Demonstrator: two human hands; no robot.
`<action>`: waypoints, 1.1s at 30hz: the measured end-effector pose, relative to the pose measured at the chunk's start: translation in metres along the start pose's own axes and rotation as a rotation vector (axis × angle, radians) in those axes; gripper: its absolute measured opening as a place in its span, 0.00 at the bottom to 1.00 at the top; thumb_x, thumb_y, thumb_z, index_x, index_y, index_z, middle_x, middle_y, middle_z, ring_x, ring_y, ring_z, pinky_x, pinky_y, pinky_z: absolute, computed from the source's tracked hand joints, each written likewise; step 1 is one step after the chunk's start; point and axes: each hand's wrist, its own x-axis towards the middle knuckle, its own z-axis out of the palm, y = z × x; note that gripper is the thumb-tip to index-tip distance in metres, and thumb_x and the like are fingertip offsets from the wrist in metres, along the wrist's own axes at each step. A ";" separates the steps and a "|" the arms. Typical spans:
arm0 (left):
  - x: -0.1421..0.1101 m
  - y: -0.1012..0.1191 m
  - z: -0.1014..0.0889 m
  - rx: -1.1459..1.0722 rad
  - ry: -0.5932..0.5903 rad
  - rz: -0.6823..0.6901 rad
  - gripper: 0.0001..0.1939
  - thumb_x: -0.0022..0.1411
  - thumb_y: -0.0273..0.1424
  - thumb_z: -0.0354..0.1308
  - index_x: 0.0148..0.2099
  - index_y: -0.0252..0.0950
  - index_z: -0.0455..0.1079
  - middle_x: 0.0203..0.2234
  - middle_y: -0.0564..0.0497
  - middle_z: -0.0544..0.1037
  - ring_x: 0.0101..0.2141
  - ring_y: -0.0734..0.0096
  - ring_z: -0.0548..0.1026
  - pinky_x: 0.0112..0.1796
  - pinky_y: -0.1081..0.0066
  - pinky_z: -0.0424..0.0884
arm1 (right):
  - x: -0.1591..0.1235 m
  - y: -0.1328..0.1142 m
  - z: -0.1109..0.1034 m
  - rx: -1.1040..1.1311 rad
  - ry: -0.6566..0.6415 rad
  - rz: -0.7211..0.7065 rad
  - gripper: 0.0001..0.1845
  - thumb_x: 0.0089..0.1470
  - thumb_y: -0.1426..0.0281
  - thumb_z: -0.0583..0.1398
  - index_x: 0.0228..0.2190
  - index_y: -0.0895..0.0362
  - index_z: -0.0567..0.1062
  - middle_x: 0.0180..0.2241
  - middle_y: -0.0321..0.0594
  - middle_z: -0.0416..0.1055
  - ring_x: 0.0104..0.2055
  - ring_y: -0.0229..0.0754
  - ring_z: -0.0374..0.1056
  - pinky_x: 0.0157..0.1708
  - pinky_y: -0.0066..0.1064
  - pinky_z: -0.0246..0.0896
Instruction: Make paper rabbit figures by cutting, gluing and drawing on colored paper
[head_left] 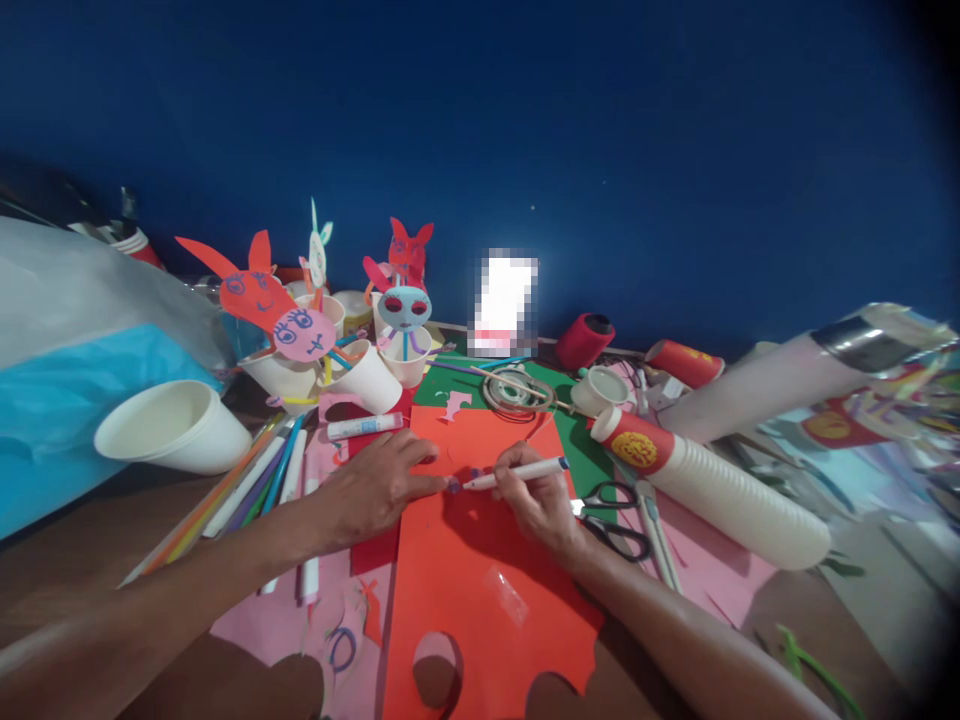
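Note:
My right hand point(534, 495) grips a white marker point(529, 470) with a dark end, its tip pointing left over a large orange-red sheet of paper point(487, 545). At the marker's tip is a small dark purple spot or piece point(454, 486), too small to make out. My left hand point(382, 480) rests palm down on the sheet's left side, fingers apart, the index fingertip touching or just beside that spot. The sheet has rounded cutouts along its near edge. Black-handled scissors point(616, 540) lie right of my right hand, and a capped marker point(365, 427) lies beyond my left hand.
Paper cups point(172, 425) stand at left; others hold paper faces on sticks point(304, 333). Several markers point(262, 470) lie by my left forearm. A long cup stack point(720, 490), a utility knife point(658, 535) and a large roll point(772, 375) lie right. A blurred-out screen point(506, 300) stands behind.

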 end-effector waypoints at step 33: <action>0.003 0.003 -0.009 -0.364 0.171 -0.222 0.06 0.55 0.22 0.48 0.33 0.35 0.63 0.33 0.48 0.71 0.36 0.70 0.69 0.38 0.70 0.65 | 0.028 -0.039 -0.062 -0.866 -0.310 -0.285 0.11 0.52 0.72 0.54 0.38 0.53 0.72 0.33 0.38 0.74 0.34 0.41 0.69 0.33 0.29 0.58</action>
